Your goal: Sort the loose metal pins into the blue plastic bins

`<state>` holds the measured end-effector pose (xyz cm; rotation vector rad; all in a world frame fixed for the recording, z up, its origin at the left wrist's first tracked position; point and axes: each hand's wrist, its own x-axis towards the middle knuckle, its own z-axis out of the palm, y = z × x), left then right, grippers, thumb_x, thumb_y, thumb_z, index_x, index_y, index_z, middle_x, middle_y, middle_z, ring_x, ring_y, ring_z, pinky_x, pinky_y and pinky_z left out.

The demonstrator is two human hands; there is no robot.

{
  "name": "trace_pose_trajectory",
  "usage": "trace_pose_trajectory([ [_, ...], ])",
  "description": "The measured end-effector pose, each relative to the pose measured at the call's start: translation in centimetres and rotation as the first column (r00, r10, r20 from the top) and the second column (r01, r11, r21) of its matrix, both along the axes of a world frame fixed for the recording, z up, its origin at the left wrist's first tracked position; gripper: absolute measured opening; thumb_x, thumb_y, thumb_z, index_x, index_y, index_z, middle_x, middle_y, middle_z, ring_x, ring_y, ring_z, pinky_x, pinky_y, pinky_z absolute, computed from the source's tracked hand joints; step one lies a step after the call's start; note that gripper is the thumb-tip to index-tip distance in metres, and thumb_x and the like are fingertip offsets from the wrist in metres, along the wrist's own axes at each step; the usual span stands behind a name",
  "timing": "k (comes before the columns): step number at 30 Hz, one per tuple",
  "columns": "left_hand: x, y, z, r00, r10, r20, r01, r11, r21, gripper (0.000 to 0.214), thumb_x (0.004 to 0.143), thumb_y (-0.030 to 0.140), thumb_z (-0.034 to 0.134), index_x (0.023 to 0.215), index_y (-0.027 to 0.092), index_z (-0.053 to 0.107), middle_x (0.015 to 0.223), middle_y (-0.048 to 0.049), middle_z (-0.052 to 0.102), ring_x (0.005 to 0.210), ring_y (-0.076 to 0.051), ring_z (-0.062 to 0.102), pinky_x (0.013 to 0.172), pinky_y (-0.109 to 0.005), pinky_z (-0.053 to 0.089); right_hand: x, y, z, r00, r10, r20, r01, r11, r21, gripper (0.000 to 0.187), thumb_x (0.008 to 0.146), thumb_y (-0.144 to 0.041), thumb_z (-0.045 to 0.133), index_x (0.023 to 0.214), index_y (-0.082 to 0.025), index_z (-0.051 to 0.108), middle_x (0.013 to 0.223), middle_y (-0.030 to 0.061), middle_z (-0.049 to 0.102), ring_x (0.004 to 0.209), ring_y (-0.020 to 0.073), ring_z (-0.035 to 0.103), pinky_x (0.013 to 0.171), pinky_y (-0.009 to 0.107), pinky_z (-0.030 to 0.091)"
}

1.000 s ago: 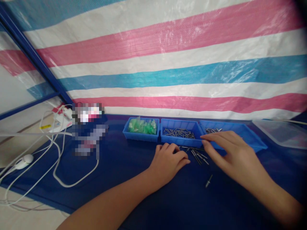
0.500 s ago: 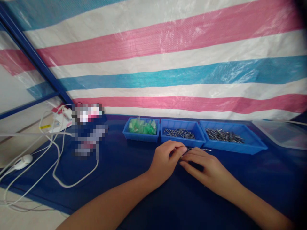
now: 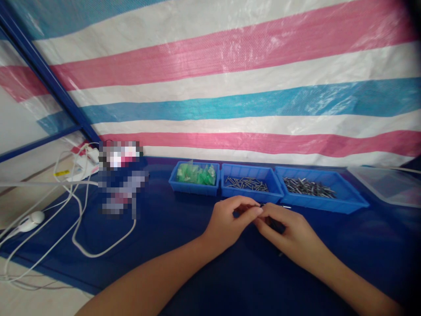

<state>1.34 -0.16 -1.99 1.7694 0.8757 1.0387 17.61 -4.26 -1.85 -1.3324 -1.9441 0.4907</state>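
My left hand (image 3: 228,221) and my right hand (image 3: 287,228) meet fingertip to fingertip over the blue table, just in front of the middle bin. Thumb and fingers of each are pinched together; whatever small item they grip is hidden. A thin shiny metal piece (image 3: 287,206) pokes out behind my right fingers, and I cannot tell if it is held or lying there. Nearest to the hands is a blue bin (image 3: 251,194) of loose screws (image 3: 246,183). To its right stands a larger blue bin (image 3: 345,204) of short metal parts (image 3: 309,188).
A smaller blue bin (image 3: 194,189) with green plastic bags (image 3: 197,174) stands left of the others. White cables (image 3: 79,219) loop across the table's left side beside blurred-out items. A clear plastic sheet or lid (image 3: 388,186) lies at right. Striped tarpaulin (image 3: 230,105) hangs behind.
Both hands have shifted slightly right, and the fingertips have drawn closer together. The shiny metal piece shows less than before behind my right fingers.
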Motion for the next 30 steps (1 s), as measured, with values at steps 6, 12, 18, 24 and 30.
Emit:
trace_pose_trajectory([
  [6,-0.1,0.2,0.3,0.999,-0.015,0.035,0.011,0.993,0.118,0.012,0.084,0.026,0.064,0.087,0.017,0.071,0.090,-0.0054,0.067,0.082,-0.015,0.061,0.074,-0.025,0.050,0.2,0.2,0.0,0.996,-0.006,-0.087,-0.002,0.996,-0.084,0.026,0.091,-0.038,0.047,0.076,-0.021,0.061,0.076,0.0031,0.063,0.074,0.0175,0.060,0.066,0.028,0.047],
  [12,-0.2,0.4,0.2,0.999,0.008,0.042,-0.015,0.983,0.183,0.012,0.086,0.024,0.061,0.091,0.016,0.069,0.092,-0.0053,0.061,0.081,-0.014,0.058,0.072,-0.024,0.048,1.0,0.5,-0.6,0.972,-0.091,-0.216,0.080,0.995,-0.060,0.018,0.086,-0.039,0.058,0.085,-0.022,0.063,0.077,0.0023,0.062,0.069,0.0159,0.057,0.062,0.028,0.046],
  [18,-0.2,0.6,-0.5,0.999,0.005,-0.052,0.007,0.970,0.242,0.013,0.089,0.025,0.058,0.091,0.016,0.067,0.096,-0.0065,0.060,0.092,-0.017,0.058,0.079,-0.027,0.048,1.7,0.2,-0.2,0.990,-0.045,-0.131,0.054,0.996,0.070,0.009,0.087,-0.031,0.057,0.083,-0.022,0.058,0.074,0.0005,0.057,0.065,0.0138,0.053,0.061,0.028,0.044],
  [24,-0.2,0.4,-0.4,0.979,-0.038,-0.203,0.100,0.947,0.305,0.022,0.093,0.029,0.051,0.100,0.015,0.066,0.101,-0.0084,0.063,0.099,-0.019,0.058,0.094,-0.033,0.044,2.7,0.4,0.7,0.998,-0.059,-0.026,0.062,0.994,0.095,0.017,0.090,-0.032,0.051,0.080,-0.022,0.061,0.076,0.0009,0.063,0.070,0.0155,0.059,0.067,0.029,0.045],
  [30,-0.4,0.2,-0.3,0.931,0.065,-0.360,0.077,0.927,0.367,0.027,0.091,0.028,0.052,0.114,0.017,0.062,0.106,-0.0082,0.064,0.103,-0.022,0.056,0.093,-0.037,0.043,7.3,1.8,1.1,0.872,-0.489,-0.020,0.483,0.854,0.195,0.023,0.088,-0.043,0.053,0.085,-0.022,0.063,0.082,0.0050,0.067,0.071,0.0196,0.059,0.066,0.032,0.044],
])
